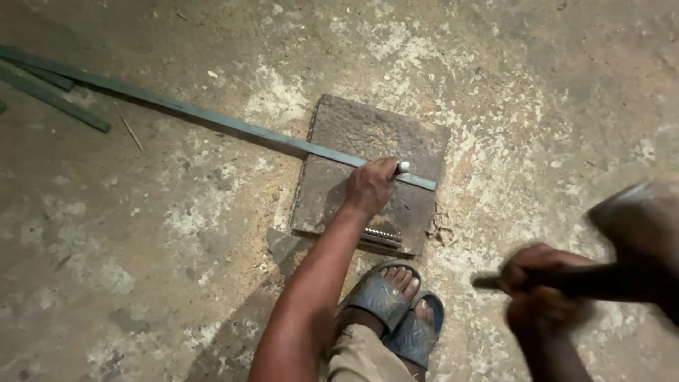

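My left hand (369,187) is closed around a short punch or chisel with a pale top (403,167), held upright on a long flat metal strip (212,120). The strip lies across a thick rusty steel plate (353,131) on the floor, its right end near the plate's right edge. My right hand (541,286) grips the dark handle of a hammer (640,230), raised at the right and blurred by motion. The hammer head is well to the right of the plate.
Rough concrete floor (495,92) with pale worn patches. More flat metal strips (49,95) lie at the far left. My feet in blue sandals (396,301) rest just below the plate, next to a threaded rod (382,233) at its near edge.
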